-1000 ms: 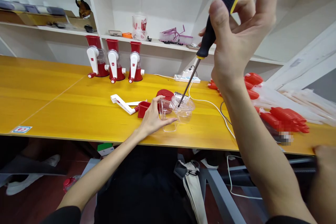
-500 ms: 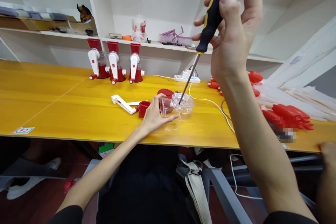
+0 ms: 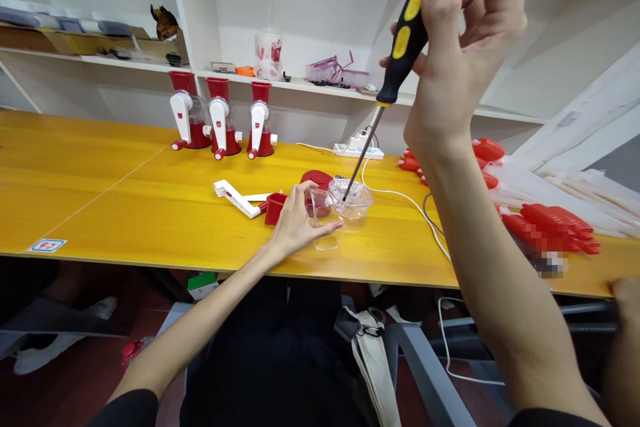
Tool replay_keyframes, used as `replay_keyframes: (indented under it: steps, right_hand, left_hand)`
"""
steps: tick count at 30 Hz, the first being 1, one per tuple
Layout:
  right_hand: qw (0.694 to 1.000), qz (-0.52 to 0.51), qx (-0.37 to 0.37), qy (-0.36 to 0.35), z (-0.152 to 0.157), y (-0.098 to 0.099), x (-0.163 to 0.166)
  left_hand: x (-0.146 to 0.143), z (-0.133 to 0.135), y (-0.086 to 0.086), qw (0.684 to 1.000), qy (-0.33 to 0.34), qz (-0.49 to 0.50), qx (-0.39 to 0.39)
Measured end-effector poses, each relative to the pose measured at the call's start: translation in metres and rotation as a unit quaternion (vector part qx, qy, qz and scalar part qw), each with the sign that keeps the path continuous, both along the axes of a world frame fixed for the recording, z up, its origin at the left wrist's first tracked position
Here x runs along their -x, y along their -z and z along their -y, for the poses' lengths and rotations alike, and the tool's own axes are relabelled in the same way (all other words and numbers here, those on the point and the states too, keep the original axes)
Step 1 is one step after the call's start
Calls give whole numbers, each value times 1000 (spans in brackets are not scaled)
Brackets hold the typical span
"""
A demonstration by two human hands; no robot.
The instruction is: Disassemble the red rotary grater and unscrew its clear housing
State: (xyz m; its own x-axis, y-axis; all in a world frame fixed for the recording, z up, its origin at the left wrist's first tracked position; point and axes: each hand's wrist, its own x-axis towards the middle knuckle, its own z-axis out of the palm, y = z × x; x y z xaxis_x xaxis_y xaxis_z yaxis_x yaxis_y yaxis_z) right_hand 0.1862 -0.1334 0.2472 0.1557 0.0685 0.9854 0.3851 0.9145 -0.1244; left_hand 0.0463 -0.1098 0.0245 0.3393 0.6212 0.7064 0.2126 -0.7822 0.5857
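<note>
High on the right, my right hand (image 3: 455,60) grips the black and yellow handle of a screwdriver (image 3: 409,33). Its shaft slants down to the left, and the tip is inside the round part of a clear plastic grater body (image 3: 354,203). My left hand (image 3: 300,220) is closed round the left side of this clear body, holding it on the table. Just left of that hand lie a red plastic piece (image 3: 275,208) and a white crank handle (image 3: 235,199). A red round part (image 3: 316,179) sits behind the clear body, partly hidden by it.
Three assembled red and white rotary graters (image 3: 225,119) stand at the back of the yellow table (image 3: 115,193). A power strip (image 3: 359,150) with a white cable lies behind the clear body. Red parts (image 3: 555,227) in plastic bags are at right, near another person's arm (image 3: 623,333).
My right hand has turned on the screwdriver handle, its fingers shifting round it. The tip stays inside the clear body. My left hand keeps its hold, and the view has shifted slightly.
</note>
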Motion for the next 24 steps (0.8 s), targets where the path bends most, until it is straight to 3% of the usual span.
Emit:
replay_keyframes:
  steps: [5, 12, 20, 24]
  right_hand:
    - [992, -42, 85, -84, -6, -5, 2]
    - [997, -51, 45, -37, -3, -4, 9]
    - [993, -66, 61, -78, -3, -1, 3]
    - [991, -97, 36, -80, -3, -3, 6]
  left_hand:
    - [1, 1, -2, 1000, -5, -6, 7]
    - [2, 2, -3, 1000, -5, -12, 20]
    - [0, 1, 0, 1000, -4, -5, 8]
    - [0, 0, 0, 1000, -3, -7, 10]
